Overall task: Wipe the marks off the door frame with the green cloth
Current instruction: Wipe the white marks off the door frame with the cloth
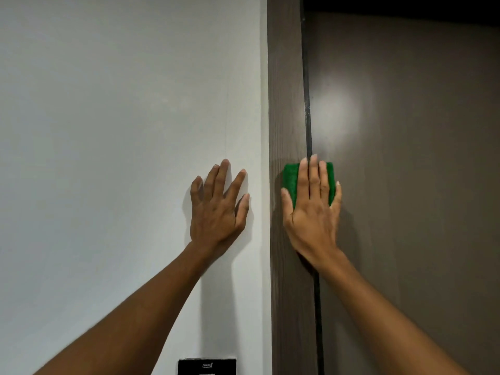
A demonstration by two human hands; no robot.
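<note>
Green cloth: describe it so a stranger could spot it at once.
Find the dark wood-grain door frame between the white wall and the brown door. At mid height the right hand presses flat across the frame's black seam. The green cloth under that hand is the only bright colour there.

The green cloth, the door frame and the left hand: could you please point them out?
green cloth (290,180), head view, exposed left part.
door frame (285,90), head view, wood-grain face.
left hand (216,212), head view, back of hand.
</note>
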